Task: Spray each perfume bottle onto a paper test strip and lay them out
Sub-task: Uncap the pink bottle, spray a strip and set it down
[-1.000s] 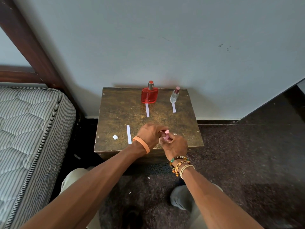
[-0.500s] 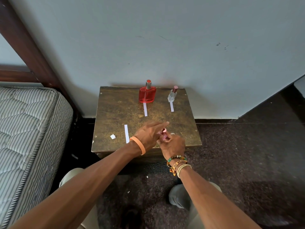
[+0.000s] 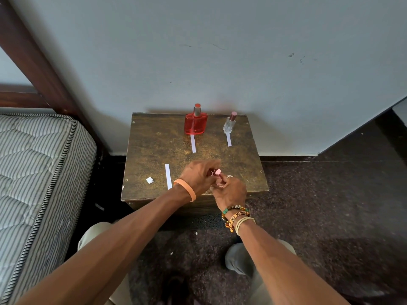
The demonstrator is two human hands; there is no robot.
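At the near edge of the table [image 3: 154, 139], both hands meet above the front right part of the top. The right hand [image 3: 230, 191] grips the lower body of the pink bottle [image 3: 217, 172], fingers curled round it. The left hand [image 3: 197, 177] pinches the same bottle at its cap, thumb and fingertips closed on the top. The bottle is held just above the table and tilted, cap end leaning away and toward the left hand. Whether the cap is seated or loose cannot be told.

Judged step: handling the cap of the third bottle, either side of a spray.

Governing relation: the free strip [image 3: 168, 176] lies flat to the left of the left hand, near it but apart. Its long axis runs near to far. The left hand is the nearer one; the right hand would have to cross over to reach it. A white scrap [image 3: 149, 180] lies just left of this strip.

Farther back, the red-bottle strip [image 3: 193, 143] lies directly in front of the red bottle [image 3: 196, 125]. The clear-bottle strip [image 3: 228, 139] lies in front of the clear bottle [image 3: 229, 125]. Both strips point near to far. Both bottles stand upright and capped at the rear edge, close to the wall [image 3: 242, 62].
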